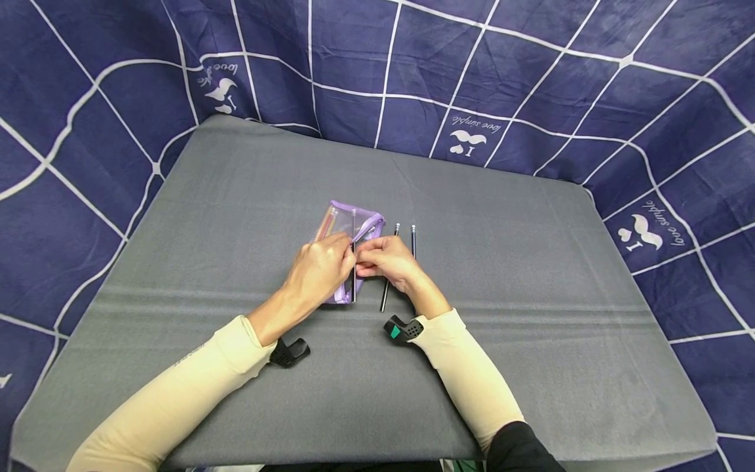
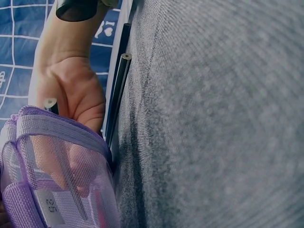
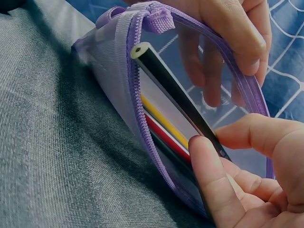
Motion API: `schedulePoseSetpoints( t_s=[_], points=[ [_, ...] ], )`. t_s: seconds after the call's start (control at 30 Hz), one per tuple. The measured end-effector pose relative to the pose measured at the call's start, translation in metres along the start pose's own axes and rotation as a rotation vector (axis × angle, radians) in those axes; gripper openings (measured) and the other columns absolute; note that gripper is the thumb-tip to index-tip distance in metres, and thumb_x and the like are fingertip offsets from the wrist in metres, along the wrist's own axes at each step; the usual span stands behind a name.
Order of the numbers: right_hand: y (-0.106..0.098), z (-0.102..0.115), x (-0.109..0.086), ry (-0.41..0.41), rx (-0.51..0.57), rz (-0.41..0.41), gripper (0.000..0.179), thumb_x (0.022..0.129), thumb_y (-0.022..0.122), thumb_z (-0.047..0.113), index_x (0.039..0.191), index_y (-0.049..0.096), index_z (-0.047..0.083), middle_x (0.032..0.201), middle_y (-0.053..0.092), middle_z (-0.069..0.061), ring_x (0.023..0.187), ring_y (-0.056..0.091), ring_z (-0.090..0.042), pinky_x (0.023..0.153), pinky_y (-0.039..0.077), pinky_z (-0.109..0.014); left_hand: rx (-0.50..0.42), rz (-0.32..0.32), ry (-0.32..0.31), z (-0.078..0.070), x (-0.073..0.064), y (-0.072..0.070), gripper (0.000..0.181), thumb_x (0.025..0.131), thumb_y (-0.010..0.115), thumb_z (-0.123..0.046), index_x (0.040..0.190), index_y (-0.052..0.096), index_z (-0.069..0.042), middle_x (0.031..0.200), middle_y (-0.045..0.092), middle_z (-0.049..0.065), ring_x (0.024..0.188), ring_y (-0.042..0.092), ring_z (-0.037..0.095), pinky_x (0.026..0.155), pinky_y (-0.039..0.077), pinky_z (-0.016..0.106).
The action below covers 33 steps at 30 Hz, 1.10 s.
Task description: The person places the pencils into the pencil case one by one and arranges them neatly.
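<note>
A purple mesh pencil case (image 1: 341, 218) with an open zipper lies tilted near the table's middle. My left hand (image 1: 321, 262) grips the edge of its opening, thumb on one side and fingers behind the mesh. At the opening, my right hand (image 1: 389, 261) pinches a dark pencil (image 3: 171, 90) between thumb and forefinger. That pencil lies across the mouth, its flat end by the zipper corner. Inside the case show a yellow pencil (image 3: 164, 121) and a red pencil (image 3: 166, 137). In the left wrist view, mesh covers the right fingertips.
Two more dark pencils lie on the grey table (image 1: 531, 275) right of the case: one pencil (image 1: 385, 298) passes beneath the right hand, the other pencil (image 1: 413, 239) is just beyond it. A blue checked cloth (image 1: 354, 78) hangs behind the table.
</note>
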State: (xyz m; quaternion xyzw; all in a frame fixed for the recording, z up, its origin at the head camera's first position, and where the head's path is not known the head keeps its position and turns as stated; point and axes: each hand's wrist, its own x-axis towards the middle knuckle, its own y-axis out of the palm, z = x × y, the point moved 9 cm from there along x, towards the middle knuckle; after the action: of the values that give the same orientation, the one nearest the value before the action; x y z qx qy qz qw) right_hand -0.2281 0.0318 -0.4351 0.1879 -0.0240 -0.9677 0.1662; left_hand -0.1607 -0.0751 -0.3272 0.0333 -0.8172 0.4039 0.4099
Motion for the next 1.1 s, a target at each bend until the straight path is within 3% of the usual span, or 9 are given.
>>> schedulePoseSetpoints(
  t_s=[0.43, 1.1],
  points=[
    [0.0042, 0.0005, 0.0028, -0.022, 0.030, -0.009, 0.026, 0.087, 0.056, -0.013, 0.112, 0.057, -0.023, 0.079, 0.068, -0.009, 0.061, 0.066, -0.012, 0.061, 0.055, -0.021, -0.004, -0.001, -0.008, 0.0016, -0.0013, 0.0004, 0.018, 0.081, 0.058, 0.003, 0.066, 0.051, -0.003, 0.064, 0.046, 0.004, 0.052, 0.040, 0.016, 0.046, 0.046, 0.041],
    [-0.0011, 0.0093, -0.0023, -0.061, 0.026, 0.015, 0.016, 0.089, 0.061, -0.008, 0.102, 0.064, -0.017, 0.072, 0.069, -0.009, 0.059, 0.067, -0.012, 0.058, 0.055, -0.023, 0.002, -0.004, -0.024, 0.0022, -0.0005, -0.0007, 0.019, 0.081, 0.060, 0.002, 0.065, 0.051, -0.004, 0.063, 0.047, 0.005, 0.050, 0.044, 0.020, 0.046, 0.046, 0.043]
  ],
)
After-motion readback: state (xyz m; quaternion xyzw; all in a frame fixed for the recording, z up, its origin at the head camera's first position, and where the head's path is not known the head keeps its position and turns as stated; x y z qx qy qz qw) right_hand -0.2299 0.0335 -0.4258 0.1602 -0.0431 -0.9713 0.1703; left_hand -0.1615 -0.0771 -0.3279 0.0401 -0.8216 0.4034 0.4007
